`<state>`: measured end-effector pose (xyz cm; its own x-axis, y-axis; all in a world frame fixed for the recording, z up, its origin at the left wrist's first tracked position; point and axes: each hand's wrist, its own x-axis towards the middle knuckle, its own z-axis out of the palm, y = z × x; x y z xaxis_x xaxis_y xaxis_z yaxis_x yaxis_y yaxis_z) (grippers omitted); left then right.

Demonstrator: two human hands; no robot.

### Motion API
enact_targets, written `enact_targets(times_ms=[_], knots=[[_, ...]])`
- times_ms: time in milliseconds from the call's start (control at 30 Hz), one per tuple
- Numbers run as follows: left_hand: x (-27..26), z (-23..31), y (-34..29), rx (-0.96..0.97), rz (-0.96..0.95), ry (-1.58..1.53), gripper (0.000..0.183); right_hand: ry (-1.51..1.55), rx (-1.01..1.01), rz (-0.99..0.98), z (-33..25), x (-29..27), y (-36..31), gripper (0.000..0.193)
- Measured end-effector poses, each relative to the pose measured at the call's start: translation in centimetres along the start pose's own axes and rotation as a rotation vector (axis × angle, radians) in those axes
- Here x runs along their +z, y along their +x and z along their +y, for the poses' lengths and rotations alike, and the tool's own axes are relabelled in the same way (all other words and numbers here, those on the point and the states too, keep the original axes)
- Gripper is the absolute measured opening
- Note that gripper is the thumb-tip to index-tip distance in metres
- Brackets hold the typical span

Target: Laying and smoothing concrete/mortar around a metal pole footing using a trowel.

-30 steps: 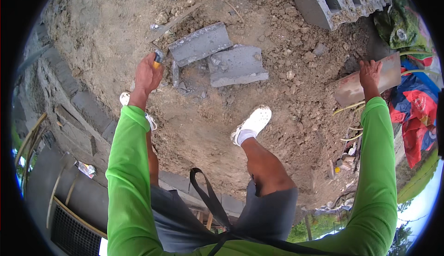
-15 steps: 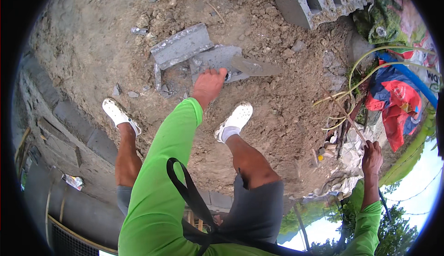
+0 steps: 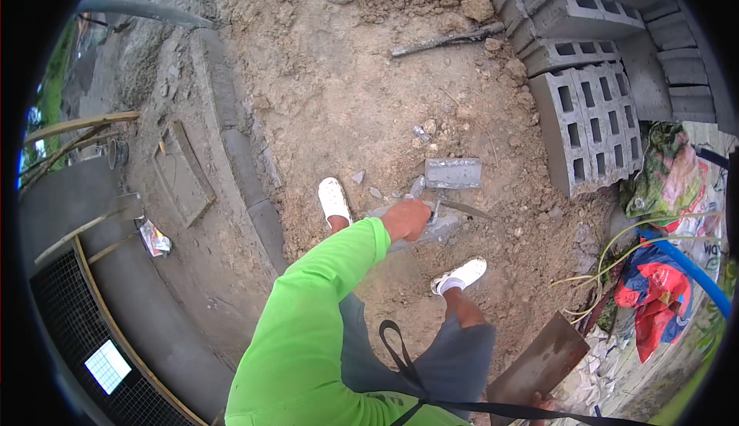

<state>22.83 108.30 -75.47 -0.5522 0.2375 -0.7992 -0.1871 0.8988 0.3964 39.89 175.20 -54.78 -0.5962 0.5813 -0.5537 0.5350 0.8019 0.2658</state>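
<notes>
My left hand [image 3: 406,220], in a green sleeve, is closed around the handle of a trowel. The trowel's thin blade [image 3: 466,210] points right, seen nearly edge-on. It is over broken pieces of concrete block on the dirt; one grey piece [image 3: 453,173] lies just beyond my hand, and a flat piece [image 3: 440,230] is partly hidden under it. Low on the right, my right hand [image 3: 542,403] grips the lower edge of a flat brown board [image 3: 539,358], tilted with its broad face showing. Most of that hand is hidden by the board and a black strap.
Hollow concrete blocks [image 3: 589,126] are stacked at the far right. Yellowish hose [image 3: 593,278], a blue pipe [image 3: 693,272] and red-and-blue sacking [image 3: 654,295] lie at the right. A stick [image 3: 446,40] lies farther off. A low block edge [image 3: 235,149] runs along the left.
The view has swung, bringing in more ground, the block stack and the left side. The board, edge-on before, now shows its broad face. The trowel blade has turned from flat to nearly edge-on.
</notes>
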Motion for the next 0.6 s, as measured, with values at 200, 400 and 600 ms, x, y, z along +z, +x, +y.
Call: enact_targets(times_ms=[200, 400, 600], knots=[[-7.7, -15.4, -24.1, -0.366, 0.259, -0.196, 0.027, -0.294, -0.127, -0.115, -10.4, -5.2, -8.5, 0.057], [-9.9, -29.6, -44.6, -0.740, 0.449, -0.299, 0.025, -0.407, -0.216, -0.137, -22.0, -10.0, -17.6, 0.059], [-7.7, -36.5, -58.4, -0.958, 0.416, -0.466, 0.048, -0.280, -0.315, -0.061, -35.3, -11.9, -20.8, 0.065]])
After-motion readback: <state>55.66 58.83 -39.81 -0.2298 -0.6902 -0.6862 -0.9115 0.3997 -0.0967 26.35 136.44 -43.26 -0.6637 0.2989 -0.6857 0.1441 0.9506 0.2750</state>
